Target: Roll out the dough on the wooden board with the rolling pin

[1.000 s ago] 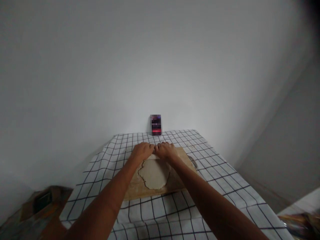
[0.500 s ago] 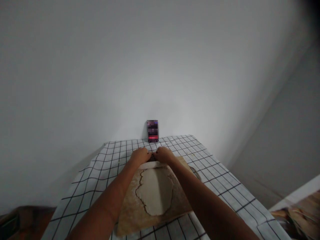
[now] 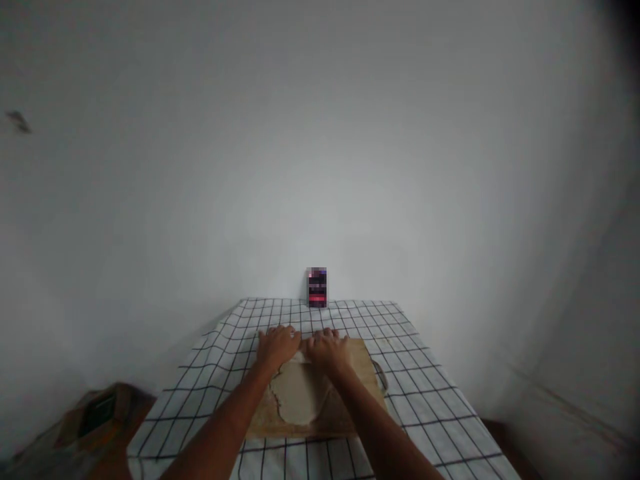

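A flattened sheet of pale dough (image 3: pixel 297 395) with an uneven edge lies on a wooden board (image 3: pixel 327 427). My left hand (image 3: pixel 278 345) rests palm down over the far left part of the dough, its fingers spread and pointing away from me. Beside it, my right hand (image 3: pixel 327 348) is also palm down with fingers stretched forward, over the dough's far right part. A narrow gap separates the two hands, and a pale strip of the dough's far end shows there. What lies under my palms is hidden.
A checked cloth (image 3: pixel 420 407) covers the table beneath the board. A phone-like object with a blurred screen (image 3: pixel 317 288) leans on the white wall (image 3: pixel 320 167) at the table's back. A loop handle (image 3: pixel 381 378) sticks out at the board's right. A box (image 3: pixel 97 413) stands low on the left.
My hands have gone from curled with thumbs close together to flat with fingers spread. The pale rolled strip visible before them is now mostly covered. The camera view has tilted up and shifted.
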Action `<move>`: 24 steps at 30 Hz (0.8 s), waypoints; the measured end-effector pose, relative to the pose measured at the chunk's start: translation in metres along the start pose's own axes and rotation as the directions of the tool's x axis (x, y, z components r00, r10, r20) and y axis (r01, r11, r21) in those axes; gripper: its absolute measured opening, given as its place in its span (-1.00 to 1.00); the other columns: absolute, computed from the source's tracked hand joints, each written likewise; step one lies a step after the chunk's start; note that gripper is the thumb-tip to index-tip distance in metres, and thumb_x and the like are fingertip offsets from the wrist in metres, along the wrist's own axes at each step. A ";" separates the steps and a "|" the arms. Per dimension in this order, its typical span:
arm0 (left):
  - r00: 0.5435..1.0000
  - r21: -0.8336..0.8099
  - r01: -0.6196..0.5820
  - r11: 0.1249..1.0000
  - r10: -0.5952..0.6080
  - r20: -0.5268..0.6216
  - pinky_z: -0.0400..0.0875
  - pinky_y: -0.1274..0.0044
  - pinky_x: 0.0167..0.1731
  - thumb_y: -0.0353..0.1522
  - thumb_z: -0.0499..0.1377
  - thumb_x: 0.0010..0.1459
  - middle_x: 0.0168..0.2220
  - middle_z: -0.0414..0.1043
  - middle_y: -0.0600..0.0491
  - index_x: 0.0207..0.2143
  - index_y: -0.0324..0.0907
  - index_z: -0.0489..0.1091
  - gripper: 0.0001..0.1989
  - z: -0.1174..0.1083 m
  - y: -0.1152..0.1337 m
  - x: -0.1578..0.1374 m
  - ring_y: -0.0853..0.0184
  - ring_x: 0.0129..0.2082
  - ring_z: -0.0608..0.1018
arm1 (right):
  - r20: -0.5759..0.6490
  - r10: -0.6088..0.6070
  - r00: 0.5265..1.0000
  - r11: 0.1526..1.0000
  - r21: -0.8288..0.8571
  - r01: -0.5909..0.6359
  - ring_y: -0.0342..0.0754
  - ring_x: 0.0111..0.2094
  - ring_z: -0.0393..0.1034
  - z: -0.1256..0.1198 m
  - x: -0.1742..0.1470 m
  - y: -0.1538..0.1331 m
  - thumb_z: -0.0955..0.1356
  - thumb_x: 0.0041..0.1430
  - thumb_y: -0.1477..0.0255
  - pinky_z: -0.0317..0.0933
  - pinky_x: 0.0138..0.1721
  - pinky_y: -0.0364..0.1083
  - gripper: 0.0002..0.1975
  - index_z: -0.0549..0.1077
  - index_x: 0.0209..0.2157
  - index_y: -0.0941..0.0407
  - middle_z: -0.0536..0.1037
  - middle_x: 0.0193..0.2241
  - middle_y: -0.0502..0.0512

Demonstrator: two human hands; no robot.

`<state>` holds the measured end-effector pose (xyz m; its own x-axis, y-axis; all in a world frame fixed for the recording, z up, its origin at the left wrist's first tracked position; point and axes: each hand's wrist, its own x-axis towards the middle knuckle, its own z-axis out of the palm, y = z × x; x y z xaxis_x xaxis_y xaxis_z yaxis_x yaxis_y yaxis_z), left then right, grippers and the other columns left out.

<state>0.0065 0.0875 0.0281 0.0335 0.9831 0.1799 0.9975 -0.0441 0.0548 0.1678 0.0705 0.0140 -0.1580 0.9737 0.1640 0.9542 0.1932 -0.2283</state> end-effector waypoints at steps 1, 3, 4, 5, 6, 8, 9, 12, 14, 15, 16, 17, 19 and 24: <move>1.000 -0.004 -0.002 1.000 0.002 -0.005 0.46 -0.02 0.25 -0.24 0.03 0.54 0.17 0.71 -0.19 0.10 -0.06 0.66 -0.61 -0.001 0.001 -0.010 -0.05 0.20 0.67 | -0.004 -0.008 1.000 1.000 -0.001 0.008 0.44 0.38 0.44 -0.001 -0.007 -0.001 0.18 0.60 0.30 0.27 0.33 0.53 -0.51 0.63 0.22 0.17 0.56 0.32 0.55; 0.999 -0.007 -0.042 0.999 0.042 -0.014 0.45 -0.04 0.29 -0.30 0.02 0.55 0.22 0.69 -0.15 0.11 -0.03 0.65 -0.61 -0.003 0.003 -0.030 -0.04 0.25 0.65 | 0.005 -0.008 1.000 1.000 0.003 0.008 0.45 0.47 0.34 -0.002 -0.020 -0.004 0.18 0.61 0.29 0.17 0.41 0.54 -0.50 0.62 0.26 0.15 0.50 0.41 0.52; 0.997 -0.005 -0.077 0.997 0.077 -0.021 0.46 -0.01 0.30 -0.33 0.02 0.54 0.25 0.68 -0.14 0.12 -0.01 0.65 -0.60 -0.004 0.004 -0.040 -0.04 0.29 0.63 | 0.009 -0.014 1.000 1.000 0.007 0.013 0.45 0.51 0.29 -0.003 -0.027 -0.005 0.17 0.62 0.28 0.13 0.44 0.55 -0.48 0.62 0.29 0.14 0.46 0.45 0.49; 0.993 -0.001 -0.110 0.994 0.110 -0.034 0.47 0.01 0.31 -0.35 0.02 0.54 0.28 0.66 -0.13 0.12 0.01 0.66 -0.60 -0.004 0.005 -0.050 -0.04 0.32 0.61 | 0.015 -0.017 1.000 1.000 0.014 0.016 0.45 0.53 0.25 -0.004 -0.034 -0.006 0.16 0.62 0.27 0.09 0.46 0.55 -0.47 0.61 0.31 0.11 0.43 0.48 0.46; 0.990 -0.001 -0.128 0.992 0.128 -0.051 0.47 0.04 0.33 -0.34 0.02 0.54 0.31 0.63 -0.12 0.13 0.03 0.66 -0.59 -0.004 0.005 -0.060 -0.04 0.37 0.57 | 0.018 -0.015 1.000 1.000 0.022 0.014 0.45 0.55 0.22 -0.004 -0.042 -0.007 0.16 0.63 0.26 0.05 0.49 0.56 -0.47 0.60 0.34 0.08 0.40 0.51 0.41; 0.990 -0.017 -0.117 0.993 0.115 -0.086 0.42 0.03 0.42 -0.28 -0.01 0.57 0.39 0.57 -0.11 0.23 0.08 0.63 -0.56 -0.001 0.004 -0.082 -0.04 0.45 0.50 | 0.004 -0.006 1.000 0.999 0.041 0.005 0.44 0.57 0.19 -0.003 -0.060 -0.009 0.17 0.63 0.23 -0.05 0.53 0.57 -0.47 0.58 0.37 0.00 0.34 0.54 0.33; 0.990 -0.032 -0.106 0.994 0.102 -0.099 0.35 0.00 0.48 -0.23 -0.03 0.58 0.44 0.52 -0.10 0.31 0.11 0.59 -0.53 0.002 0.002 -0.094 -0.04 0.49 0.46 | -0.012 -0.003 1.000 0.999 0.049 0.004 0.44 0.57 0.19 -0.001 -0.071 -0.008 0.16 0.63 0.22 -0.08 0.54 0.56 -0.47 0.57 0.38 -0.03 0.33 0.55 0.30; 0.980 -0.063 -0.164 0.984 0.155 -0.127 0.08 -0.07 0.62 -0.13 -0.09 0.60 0.59 0.28 0.07 0.53 0.28 0.37 -0.43 0.014 -0.006 -0.124 -0.02 0.60 0.31 | -0.065 -0.015 0.998 0.998 0.053 0.019 0.39 0.56 0.21 0.006 -0.101 -0.005 0.13 0.65 0.19 -0.09 0.57 0.49 -0.43 0.51 0.45 -0.07 0.28 0.58 0.22; 0.966 -0.092 -0.228 0.969 0.213 -0.149 -0.01 -0.10 0.65 -0.07 -0.11 0.61 0.62 0.20 0.19 0.57 0.40 0.25 -0.42 0.022 -0.013 -0.133 0.00 0.62 0.26 | -0.068 -0.024 0.997 0.999 0.039 0.026 0.36 0.56 0.20 0.010 -0.112 -0.002 0.15 0.65 0.14 -0.06 0.57 0.46 -0.42 0.41 0.53 -0.11 0.20 0.61 0.17; 0.962 -0.109 -0.248 0.963 0.231 -0.147 -0.02 -0.11 0.65 -0.05 -0.12 0.61 0.61 0.21 0.21 0.57 0.43 0.25 -0.42 0.024 -0.015 -0.132 0.00 0.62 0.27 | -0.062 -0.026 0.998 0.999 0.030 0.028 0.35 0.57 0.19 0.011 -0.113 -0.001 0.16 0.65 0.13 -0.04 0.56 0.46 -0.41 0.39 0.54 -0.12 0.17 0.62 0.16; 0.960 -0.123 -0.259 0.958 0.242 -0.138 -0.01 -0.12 0.65 -0.04 -0.12 0.61 0.60 0.24 0.21 0.55 0.44 0.28 -0.43 0.024 -0.017 -0.129 0.00 0.61 0.29 | -0.050 -0.025 0.998 0.999 0.023 0.026 0.34 0.56 0.20 0.011 -0.111 0.000 0.17 0.64 0.13 -0.02 0.56 0.45 -0.42 0.38 0.55 -0.14 0.16 0.63 0.15; 0.960 -0.135 -0.266 0.954 0.250 -0.127 0.02 -0.11 0.64 -0.04 -0.11 0.61 0.58 0.28 0.20 0.54 0.41 0.32 -0.43 0.025 -0.018 -0.122 0.00 0.61 0.30 | -0.039 -0.019 0.999 1.000 0.018 0.020 0.32 0.56 0.21 0.011 -0.105 0.001 0.18 0.65 0.13 0.01 0.54 0.44 -0.43 0.39 0.54 -0.16 0.16 0.63 0.14; 0.959 -0.144 -0.275 0.950 0.260 -0.113 0.10 -0.07 0.63 -0.06 -0.09 0.61 0.56 0.34 0.12 0.50 0.30 0.40 -0.44 0.024 -0.018 -0.102 0.01 0.60 0.32 | -0.029 -0.004 1.000 1.000 0.007 0.004 0.29 0.54 0.25 0.008 -0.087 0.002 0.17 0.66 0.16 0.07 0.52 0.41 -0.46 0.43 0.51 -0.16 0.21 0.62 0.14; 0.959 -0.131 -0.257 0.957 0.236 -0.159 0.22 -0.06 0.56 -0.09 -0.05 0.61 0.58 0.29 -0.13 0.47 0.04 0.45 -0.44 0.027 -0.015 -0.036 -0.09 0.59 0.31 | -0.028 0.066 0.997 0.997 -0.042 -0.067 0.26 0.51 0.31 0.005 -0.025 0.006 0.17 0.67 0.16 0.23 0.43 0.30 -0.51 0.60 0.33 -0.11 0.41 0.52 0.22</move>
<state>-0.0077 0.0576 -0.0052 0.2577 0.9039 0.3413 0.9382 -0.3185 0.1353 0.1766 0.0483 0.0039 -0.0874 0.9805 0.1759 0.9726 0.1222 -0.1980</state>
